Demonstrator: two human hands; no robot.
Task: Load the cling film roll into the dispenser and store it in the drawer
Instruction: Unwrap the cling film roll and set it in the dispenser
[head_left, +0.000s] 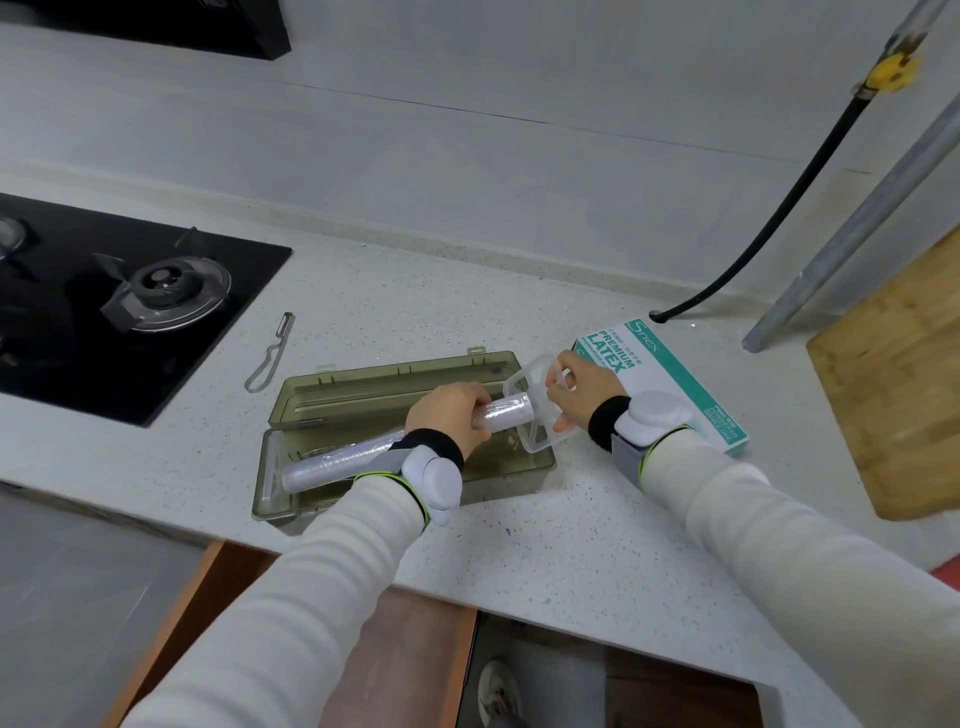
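Both ends matter now: the cling film roll lies slanted over the open dispenser, your left hand gripping it while your right hand pinches a clear end cap at its tip. Seat the cap, then lower the roll in.

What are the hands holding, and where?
Left hand grips the roll near its capped end; right hand holds the clear end cap by its rim.

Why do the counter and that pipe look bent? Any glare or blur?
Head view: the wide-angle lens bows the counter edge and tilts the pipe; light is soft and even, shadows faint; the roll shows small glints; the clear cap is hard to outline; nothing badly blurred.
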